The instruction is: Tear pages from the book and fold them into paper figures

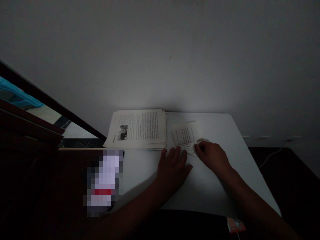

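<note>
A small piece of printed paper (pixel 184 134), folded over along its near edge, lies on the white table (pixel 212 193). My right hand (pixel 213 156) pinches the right end of the fold between thumb and fingers. Palm down on the table, my left hand (pixel 172 173) has its fingers spread, with the fingertips at the paper's lower left edge. Whether they press on it is hard to tell in the dim light. To the left is a stack of printed sheets (pixel 140 128), with a small black-and-white picture on the top one.
Behind the table rises a pale wall (pixel 170 60). A blurred-out bright object (pixel 107 178) lies at the table's left edge. Dark wooden furniture (pixel 30 130) stands at left. A white cable (pixel 270 156) hangs at right, and a reddish packet (pixel 236 225) shows below the front edge.
</note>
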{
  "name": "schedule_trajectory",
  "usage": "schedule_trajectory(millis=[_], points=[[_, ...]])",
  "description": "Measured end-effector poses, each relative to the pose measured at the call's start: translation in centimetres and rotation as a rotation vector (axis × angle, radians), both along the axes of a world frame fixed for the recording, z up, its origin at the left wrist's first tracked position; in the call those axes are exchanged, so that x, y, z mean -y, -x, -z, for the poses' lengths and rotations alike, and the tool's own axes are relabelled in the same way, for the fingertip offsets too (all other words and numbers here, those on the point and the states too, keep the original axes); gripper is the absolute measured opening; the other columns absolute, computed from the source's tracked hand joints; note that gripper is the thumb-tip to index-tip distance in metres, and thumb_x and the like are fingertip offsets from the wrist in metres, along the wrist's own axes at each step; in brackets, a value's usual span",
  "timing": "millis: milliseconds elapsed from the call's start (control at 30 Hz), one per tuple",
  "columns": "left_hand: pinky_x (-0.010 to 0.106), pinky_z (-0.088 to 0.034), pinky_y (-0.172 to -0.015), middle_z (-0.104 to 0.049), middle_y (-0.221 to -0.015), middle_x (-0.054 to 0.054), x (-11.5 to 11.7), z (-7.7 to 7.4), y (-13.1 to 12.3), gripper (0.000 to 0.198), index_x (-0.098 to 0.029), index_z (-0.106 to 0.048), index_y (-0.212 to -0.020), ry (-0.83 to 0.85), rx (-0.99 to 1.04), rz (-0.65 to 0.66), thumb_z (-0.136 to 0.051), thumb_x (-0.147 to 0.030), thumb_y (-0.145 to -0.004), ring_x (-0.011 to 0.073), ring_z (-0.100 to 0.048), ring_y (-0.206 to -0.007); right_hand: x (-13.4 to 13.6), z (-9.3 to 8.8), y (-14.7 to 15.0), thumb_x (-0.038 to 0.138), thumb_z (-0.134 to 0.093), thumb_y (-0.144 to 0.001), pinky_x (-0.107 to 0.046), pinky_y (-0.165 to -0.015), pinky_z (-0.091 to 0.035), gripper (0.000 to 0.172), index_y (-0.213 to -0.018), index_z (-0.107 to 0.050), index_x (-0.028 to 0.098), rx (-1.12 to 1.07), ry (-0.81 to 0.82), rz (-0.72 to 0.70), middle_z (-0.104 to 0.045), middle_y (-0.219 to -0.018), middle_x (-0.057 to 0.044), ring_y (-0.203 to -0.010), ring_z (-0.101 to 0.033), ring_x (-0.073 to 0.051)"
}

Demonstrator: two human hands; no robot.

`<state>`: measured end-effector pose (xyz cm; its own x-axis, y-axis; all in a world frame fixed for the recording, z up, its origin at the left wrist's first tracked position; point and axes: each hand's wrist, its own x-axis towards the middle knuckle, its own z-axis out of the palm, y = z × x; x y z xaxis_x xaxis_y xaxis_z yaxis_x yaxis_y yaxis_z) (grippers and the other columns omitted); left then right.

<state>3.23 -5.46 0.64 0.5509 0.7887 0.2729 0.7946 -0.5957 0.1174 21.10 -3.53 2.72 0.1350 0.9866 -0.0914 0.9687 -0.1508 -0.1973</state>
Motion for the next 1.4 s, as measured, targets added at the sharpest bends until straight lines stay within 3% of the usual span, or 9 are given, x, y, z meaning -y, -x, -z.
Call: schedule_trajectory(millis=[267, 533, 700, 967, 1400], points=[[0.052, -0.031, -0.097, -0.051, -0.131, 0.009, 0.1, 0.1, 0.0, 0.041, -0.028, -0.052, -0.123, 0.009, 0.005, -0.001, -0.044, -0.047, -0.088, 0.0286, -0.046, -0.116, -0.1, 0.0, 0.0, 0.041, -0.038, -0.088, -0.029, -0.061, -0.039, 0.037, -0.074, -0.066, 0.021, 0.011, 0.011, -0.001, -0.070, -0.076, -0.008, -0.069, -0.064, -0.020], [0.049, -0.032, -0.098, -0.052, -0.130, 0.012, 0.2, 0.2, -0.2, 0.048, -0.015, -0.049, -0.126, 0.010, -0.002, -0.016, -0.044, -0.043, -0.088, 0.0278, -0.047, -0.116, 0.0, 0.1, -0.1, 0.045, -0.038, -0.088, -0.030, -0.060, -0.038, 0.041, -0.071, -0.066, 0.020, -0.014, -0.017, -0.008, -0.070, -0.073, -0.008, -0.066, -0.064, -0.020], [0.050, -0.030, -0.099, -0.050, -0.131, 0.014, 0.1, 0.2, -0.2, 0.050, -0.011, -0.047, -0.127, 0.046, 0.007, -0.007, -0.041, -0.042, -0.089, 0.0282, -0.044, -0.118, 0.2, 0.3, 0.0, 0.060, -0.040, -0.083, -0.031, -0.057, -0.038, 0.047, -0.069, -0.062, 0.020, 0.010, -0.035, 0.000, -0.068, -0.071, -0.008, -0.065, -0.063, -0.022], [0.050, -0.029, -0.099, -0.051, -0.130, 0.015, 0.2, -0.1, -0.3, 0.050, -0.010, -0.047, -0.127, 0.051, 0.036, -0.009, -0.042, -0.041, -0.088, 0.0289, -0.045, -0.117, -0.1, -0.6, 1.0, 0.071, -0.045, -0.072, -0.033, -0.056, -0.040, 0.061, -0.101, -0.058, 0.019, 0.055, 0.030, 0.039, -0.069, -0.082, -0.011, -0.075, -0.065, -0.029], [0.054, -0.028, -0.099, -0.052, -0.130, 0.013, 0.1, -0.6, -0.2, 0.049, -0.011, -0.048, -0.125, 0.104, 0.064, -0.025, -0.044, -0.042, -0.087, 0.0291, -0.045, -0.117, 0.3, -0.7, 0.6, 0.064, -0.048, -0.074, -0.035, -0.059, -0.044, 0.060, -0.113, -0.052, 0.019, 0.040, 0.032, -0.001, -0.070, -0.088, -0.010, -0.079, -0.066, -0.030]])
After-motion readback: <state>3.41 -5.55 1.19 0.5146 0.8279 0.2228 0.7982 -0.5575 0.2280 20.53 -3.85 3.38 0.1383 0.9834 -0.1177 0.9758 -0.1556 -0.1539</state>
